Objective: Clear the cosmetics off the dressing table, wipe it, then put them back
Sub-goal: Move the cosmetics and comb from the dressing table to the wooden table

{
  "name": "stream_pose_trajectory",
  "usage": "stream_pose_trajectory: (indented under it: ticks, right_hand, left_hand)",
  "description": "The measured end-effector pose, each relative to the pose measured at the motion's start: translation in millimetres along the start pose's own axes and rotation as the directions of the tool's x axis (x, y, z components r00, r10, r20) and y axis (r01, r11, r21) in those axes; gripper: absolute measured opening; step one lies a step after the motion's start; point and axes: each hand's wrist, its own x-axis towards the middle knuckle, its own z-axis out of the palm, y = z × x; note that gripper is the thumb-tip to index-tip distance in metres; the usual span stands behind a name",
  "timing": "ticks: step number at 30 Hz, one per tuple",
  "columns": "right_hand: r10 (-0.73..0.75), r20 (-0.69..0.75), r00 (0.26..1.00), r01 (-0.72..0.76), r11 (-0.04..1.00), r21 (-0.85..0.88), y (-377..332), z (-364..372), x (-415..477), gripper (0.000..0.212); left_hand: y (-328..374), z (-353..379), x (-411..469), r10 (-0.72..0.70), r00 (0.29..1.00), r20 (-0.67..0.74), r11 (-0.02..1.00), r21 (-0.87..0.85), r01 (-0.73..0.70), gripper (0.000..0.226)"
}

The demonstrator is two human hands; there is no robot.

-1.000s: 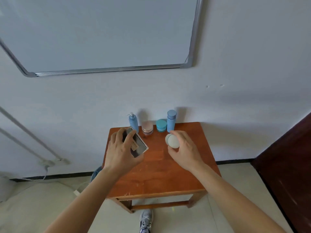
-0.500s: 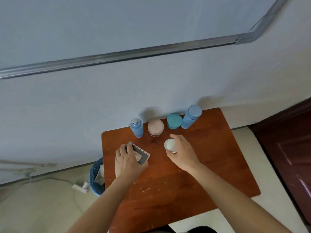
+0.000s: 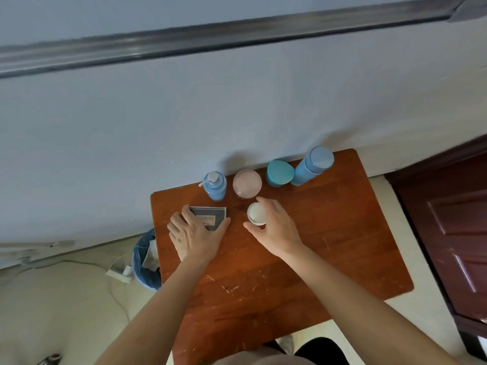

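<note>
- Left hand (image 3: 196,237): fingers (image 3: 184,216) curled over the left edge of a flat grey box (image 3: 210,216), thumb on its right edge, so it is grasping the box. Palm down, forearm coming in from lower left.
- Right hand (image 3: 278,227): forefinger over the far side of a white jar (image 3: 256,213), thumb on the near side, grasping it with the lid up. Forearm from lower right.
- Box and jar sit side by side, apart, at the desk (image 3: 329,246) top; contact with the wood unclear.
- Back edge, against the wall: pump bottle (image 3: 215,187), pink jar (image 3: 247,183), teal jar (image 3: 279,173), tall blue bottle (image 3: 313,165), all upright in a close row. White jar just in front of the pink jar.
- Open room: bare scratched wood over the near half and right side. Box lies near the left edge.
- Blue bin (image 3: 143,262) on the floor by the desk's left side; dark door (image 3: 453,233) to the right.
- Pale label on the box; print too small to read.
</note>
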Motion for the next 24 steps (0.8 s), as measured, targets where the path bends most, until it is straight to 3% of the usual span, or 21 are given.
stream_pose_trajectory:
  ticks: [3,6,12,15,18,24]
  right_hand:
    - [-0.029,-0.011,1.0,0.029,0.999,-0.024,2.7,-10.4,-11.8,0.073]
    - [-0.029,-0.071,0.997,0.027,0.999,-0.033,10.5,-33.4,-28.0,0.066]
    - [0.01,-0.322,0.947,-0.006,1.0,0.011,50.2,-106.8,-91.0,0.054]
    - [0.075,-0.479,0.875,-0.047,0.996,0.069,93.8,-147.7,-155.3,0.053]
    - [0.185,-0.609,0.771,-0.138,0.983,0.125,151.4,-184.9,-244.6,0.055]
    - [0.354,-0.821,0.448,-0.394,0.903,0.174,271.1,-233.6,-472.4,0.052]
  left_hand:
    - [-3.8,-9.2,-12.0,0.003,1.0,-0.029,1.0,-0.002,-0.003,0.088]
    - [-0.7,-25.1,-33.2,0.134,0.986,-0.102,0.99,-0.022,-0.137,0.062]
    - [48.6,-60.8,-95.2,0.533,0.798,-0.281,0.835,0.025,-0.549,0.036]
    - [102.3,-68.7,-144.4,0.702,0.639,-0.314,0.677,0.016,-0.736,0.037]
    - [166.6,-65.4,-216.7,0.841,0.424,-0.335,0.458,0.025,-0.889,0.038]
    - [280.4,-26.0,-426.0,0.967,0.015,-0.253,0.013,-0.012,-1.0,0.049]
